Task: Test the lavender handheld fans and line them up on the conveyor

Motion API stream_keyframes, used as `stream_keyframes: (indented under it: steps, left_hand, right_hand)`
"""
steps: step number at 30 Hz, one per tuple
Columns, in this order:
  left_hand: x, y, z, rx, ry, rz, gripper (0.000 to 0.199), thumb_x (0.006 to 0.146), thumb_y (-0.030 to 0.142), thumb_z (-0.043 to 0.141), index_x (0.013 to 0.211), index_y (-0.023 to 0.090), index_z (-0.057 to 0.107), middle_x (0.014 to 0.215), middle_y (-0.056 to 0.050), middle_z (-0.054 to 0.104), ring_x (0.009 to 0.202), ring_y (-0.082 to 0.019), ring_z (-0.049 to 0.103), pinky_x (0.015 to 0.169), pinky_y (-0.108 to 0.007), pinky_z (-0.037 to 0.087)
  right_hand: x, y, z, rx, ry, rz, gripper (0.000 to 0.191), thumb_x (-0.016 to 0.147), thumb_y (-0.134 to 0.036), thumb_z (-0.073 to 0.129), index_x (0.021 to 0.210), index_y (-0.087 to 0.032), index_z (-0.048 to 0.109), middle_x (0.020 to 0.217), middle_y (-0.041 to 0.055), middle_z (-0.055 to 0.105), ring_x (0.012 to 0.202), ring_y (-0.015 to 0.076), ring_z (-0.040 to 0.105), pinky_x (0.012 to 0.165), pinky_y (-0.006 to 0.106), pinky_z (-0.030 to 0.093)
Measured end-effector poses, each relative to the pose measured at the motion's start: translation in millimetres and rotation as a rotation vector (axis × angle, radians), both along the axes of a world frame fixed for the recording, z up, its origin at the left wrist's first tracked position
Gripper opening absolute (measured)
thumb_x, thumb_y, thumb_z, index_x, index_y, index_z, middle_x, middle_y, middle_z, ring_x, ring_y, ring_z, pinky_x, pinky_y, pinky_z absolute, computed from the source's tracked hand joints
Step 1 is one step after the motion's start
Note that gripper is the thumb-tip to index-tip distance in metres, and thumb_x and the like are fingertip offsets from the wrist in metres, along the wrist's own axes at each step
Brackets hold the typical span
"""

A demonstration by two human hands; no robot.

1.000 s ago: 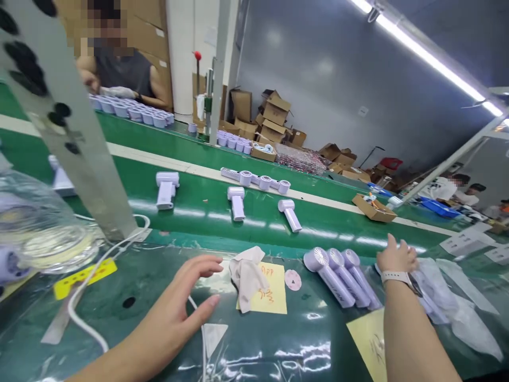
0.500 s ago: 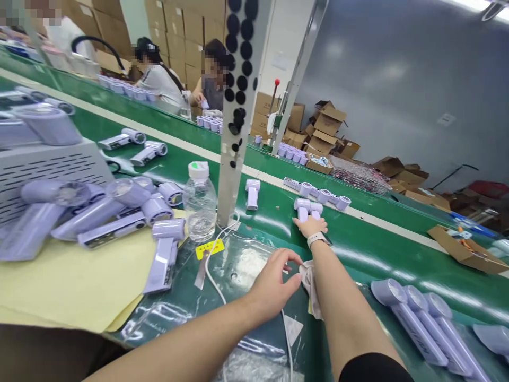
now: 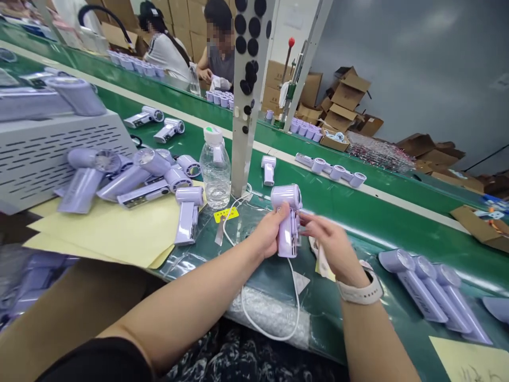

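My left hand (image 3: 272, 229) is closed round the handle of a lilac handheld fan (image 3: 285, 197), holding it upright above the bench with the thumb on its front. The handle's right side shows an exposed inner strip. Whether a second fan sits behind it, I cannot tell. On the right side of that handle, my right hand (image 3: 328, 241) has its fingers stretched toward it, fingertips at or very near it and slightly blurred. A pale cloth (image 3: 324, 260) lies beneath the right hand. To the left, another lilac fan (image 3: 187, 213) rests at the edge of yellow paper (image 3: 115, 233).
Several fans (image 3: 145, 162) are heaped by a grey vented box (image 3: 67, 154). A water bottle (image 3: 216, 172) stands beside a metal post (image 3: 243, 138). A white cable (image 3: 274, 338) loops over the bench edge. More fans (image 3: 421, 284) lie right. Two co-workers sit across the green belt (image 3: 382, 223).
My right hand has drawn back from the belt, where it was reaching over two fans; they are gone from that spot. My left hand, empty before, now grips a fan. The view has shifted.
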State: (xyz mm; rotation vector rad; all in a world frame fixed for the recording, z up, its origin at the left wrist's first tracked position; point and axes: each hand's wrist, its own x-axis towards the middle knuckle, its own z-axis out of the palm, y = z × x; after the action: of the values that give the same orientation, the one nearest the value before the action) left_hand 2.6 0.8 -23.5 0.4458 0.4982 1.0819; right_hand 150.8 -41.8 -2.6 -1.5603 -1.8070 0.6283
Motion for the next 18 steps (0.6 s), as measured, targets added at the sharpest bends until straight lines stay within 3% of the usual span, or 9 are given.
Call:
stream_keyframes:
  steps: [3,5,7,10,12,15,18]
  left_hand:
    - [-10,4,3.0,0.026,0.014,0.019,0.06,0.062,0.066,0.088,0.083,0.012,0.073,0.072,-0.006,0.074,0.062,-0.017,0.068,0.062,-0.029,0.055]
    - [-18,9,8.3,0.099,-0.008,0.079,0.063,0.058,0.068,0.089,0.085,0.013,0.074,0.079,-0.006,0.077,0.074,-0.02,0.073,0.071,-0.03,0.058]
    - [-26,14,14.5,0.181,-0.033,0.15,0.065,0.054,0.069,0.09,0.088,0.016,0.075,0.085,-0.007,0.079,0.089,-0.025,0.076,0.081,-0.033,0.059]
    - [-34,18,20.7,0.241,-0.031,0.195,0.069,0.051,0.078,0.086,0.083,0.018,0.073,0.091,-0.009,0.08,0.105,-0.032,0.075,0.089,-0.038,0.06]
    - [-37,18,22.4,0.25,-0.015,0.179,0.074,0.049,0.086,0.08,0.077,0.018,0.071,0.09,-0.01,0.08,0.104,-0.034,0.075,0.087,-0.04,0.062]
    - [-38,14,24.5,0.266,0.003,0.161,0.078,0.05,0.092,0.073,0.072,0.018,0.068,0.093,-0.011,0.079,0.104,-0.035,0.075,0.083,-0.04,0.063]
    - [-37,10,29.3,0.299,-0.008,0.161,0.076,0.056,0.094,0.068,0.068,0.018,0.065,0.1,-0.012,0.078,0.114,-0.035,0.072,0.087,-0.04,0.064]
  right_hand:
    - [-15,-3,-22.0,-0.049,0.008,-0.024,0.032,0.101,-0.042,0.048,0.103,-0.017,0.068,0.087,0.0133,0.073,0.084,0.0287,0.069,0.078,0.045,0.055]
    - [-38,-10,-34.0,-0.067,-0.008,0.036,0.015,0.092,-0.035,0.065,0.09,-0.02,0.065,0.089,0.0145,0.072,0.09,0.0302,0.066,0.083,0.045,0.053]
    - [-61,-22,-38.8,-0.087,-0.001,0.144,0.014,0.086,-0.031,0.073,0.083,-0.022,0.061,0.091,0.0136,0.072,0.092,0.0292,0.066,0.082,0.042,0.054]
    - [-75,-38,-32.2,-0.167,0.077,0.333,0.017,0.093,-0.038,0.067,0.086,-0.024,0.06,0.072,0.0025,0.067,0.066,0.0198,0.063,0.062,0.032,0.052]
    - [-69,-42,-23.7,-0.288,0.274,0.394,0.019,0.098,-0.042,0.059,0.098,-0.023,0.061,0.058,-0.0056,0.058,0.05,0.014,0.053,0.051,0.026,0.045]
    - [-55,-40,-15.0,-0.391,0.593,0.354,0.026,0.098,-0.045,0.058,0.105,-0.02,0.063,0.051,-0.0097,0.048,0.044,0.0109,0.043,0.047,0.023,0.036]
    - [-54,-39,-15.1,-0.289,0.661,0.256,0.03,0.096,-0.049,0.063,0.089,-0.019,0.066,0.055,-0.007,0.049,0.05,0.0111,0.045,0.052,0.025,0.036]
